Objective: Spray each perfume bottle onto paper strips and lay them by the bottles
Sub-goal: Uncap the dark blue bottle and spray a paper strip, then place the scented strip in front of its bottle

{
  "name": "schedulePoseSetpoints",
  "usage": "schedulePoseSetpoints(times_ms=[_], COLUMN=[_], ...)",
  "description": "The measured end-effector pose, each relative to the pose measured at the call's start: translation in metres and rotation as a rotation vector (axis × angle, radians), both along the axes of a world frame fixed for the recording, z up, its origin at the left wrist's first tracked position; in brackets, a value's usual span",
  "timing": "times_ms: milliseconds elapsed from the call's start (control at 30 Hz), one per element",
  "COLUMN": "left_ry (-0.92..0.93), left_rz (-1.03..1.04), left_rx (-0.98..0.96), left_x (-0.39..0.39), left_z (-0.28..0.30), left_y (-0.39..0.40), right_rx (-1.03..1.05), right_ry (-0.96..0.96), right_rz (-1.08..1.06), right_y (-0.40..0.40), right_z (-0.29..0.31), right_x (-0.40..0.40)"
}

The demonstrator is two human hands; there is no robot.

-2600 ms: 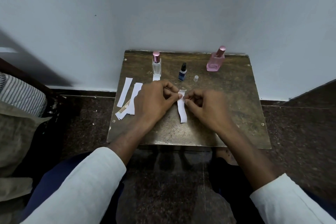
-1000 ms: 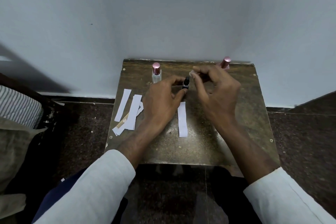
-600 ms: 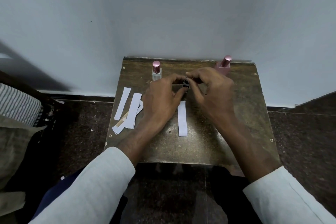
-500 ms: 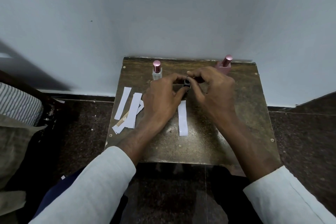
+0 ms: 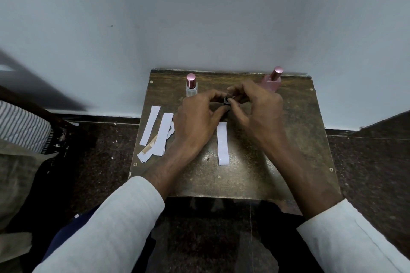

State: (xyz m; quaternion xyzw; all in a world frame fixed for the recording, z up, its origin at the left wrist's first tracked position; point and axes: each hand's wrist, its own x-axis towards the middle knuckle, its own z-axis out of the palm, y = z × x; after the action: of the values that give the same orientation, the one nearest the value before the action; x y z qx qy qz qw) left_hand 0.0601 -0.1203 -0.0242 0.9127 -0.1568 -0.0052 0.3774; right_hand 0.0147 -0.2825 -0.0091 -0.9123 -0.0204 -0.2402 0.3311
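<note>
A small dark blue perfume bottle [image 5: 226, 102] stands mid-table, mostly hidden between my hands. My left hand [image 5: 197, 117] grips its body with thumb and fingers. My right hand [image 5: 259, 108] pinches at the bottle's top, where its small clear cap is hidden by my fingertips. One white paper strip [image 5: 222, 143] lies flat just in front of this bottle. A clear bottle with a pink cap [image 5: 191, 86] stands at the back left. A pink bottle [image 5: 273, 82] stands at the back right, partly behind my right hand.
A loose pile of white paper strips [image 5: 160, 137] lies on the left side of the small brown table [image 5: 299, 139]. The table stands against a white wall, with dark stone floor around it. Striped cloth [image 5: 24, 126] lies at the far left.
The strip I held in both hands now lies on the table. My left hand took the small bottle, and my right hand brought the clear cap down to its top.
</note>
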Motion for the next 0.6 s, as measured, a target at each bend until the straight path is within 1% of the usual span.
schedulePoseSetpoints(times_ms=[100,233,300,400,533,600], left_ry=[-0.004,-0.002,-0.012,-0.041,-0.101,-0.112], left_rz=[-0.007,-0.052,-0.083,-0.096,-0.119,-0.142], left_rx=[0.012,-0.053,-0.067,0.005,0.179,0.212], left_x=[0.001,0.001,-0.001,-0.005,-0.017,-0.023], left_z=[0.001,0.001,0.001,0.005,0.007,0.005], left_y=[0.001,0.004,0.008,0.021,0.042,0.046], right_rx=[0.065,0.043,0.06,0.075,0.101,0.102], right_ry=[0.108,0.254,0.272,0.253,0.22,0.227], right_rz=[-0.03,-0.045,-0.039,-0.05,-0.125,-0.118], right_y=[-0.004,-0.007,-0.006,-0.006,-0.009,-0.009], right_z=[-0.003,-0.011,-0.012,-0.012,-0.014,-0.016], right_x=[-0.004,-0.001,-0.001,-0.001,-0.001,-0.003])
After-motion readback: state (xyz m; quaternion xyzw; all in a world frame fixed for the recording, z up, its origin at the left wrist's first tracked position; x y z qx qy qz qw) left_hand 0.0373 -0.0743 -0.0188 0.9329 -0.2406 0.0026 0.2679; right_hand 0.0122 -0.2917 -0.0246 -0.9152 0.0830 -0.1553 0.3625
